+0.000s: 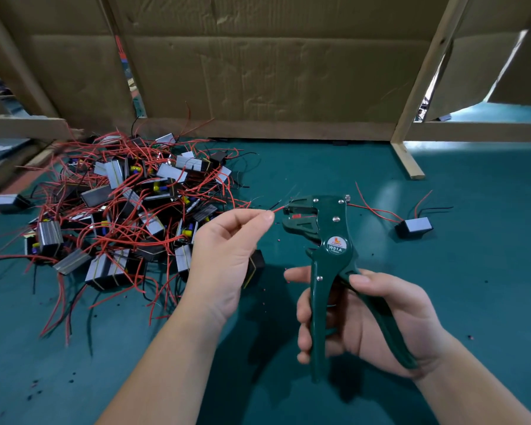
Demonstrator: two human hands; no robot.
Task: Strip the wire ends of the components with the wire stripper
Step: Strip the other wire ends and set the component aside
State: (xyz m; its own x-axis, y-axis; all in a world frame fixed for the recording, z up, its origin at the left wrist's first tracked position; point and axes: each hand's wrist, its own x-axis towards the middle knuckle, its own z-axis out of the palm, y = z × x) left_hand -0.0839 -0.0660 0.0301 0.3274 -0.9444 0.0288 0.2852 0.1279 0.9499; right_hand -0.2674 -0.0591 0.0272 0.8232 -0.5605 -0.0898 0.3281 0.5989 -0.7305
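**A:** Dozens of components [120, 210] lie in a tangled pile on the left of the green mat [472, 286], with red and black leads running everywhere. I'd judge nearly all of the job is ahead.

**B:** Anything finished?

**A:** One lone component [414, 227] sits to the right of the tool, well apart from the pile (possibly the done side, though its wire ends are too small to tell bare from covered).

**B:** And the one being worked?

**A:** The left hand [227, 256] pinches a red wire [278, 209] between thumb and forefinger, and the wire's end reaches the head of the wire stripper [328, 240]. A black block [255, 268] just under that palm looks like the part it belongs to. The right hand [365, 317] is wrapped round both green handles. They stand spread, so I'd say this end is not yet stripped.

**B:** Is the wire seated between the jaws?

**A:** I can't tell. The tip meets the head, but it's too fine and blurred to say more.
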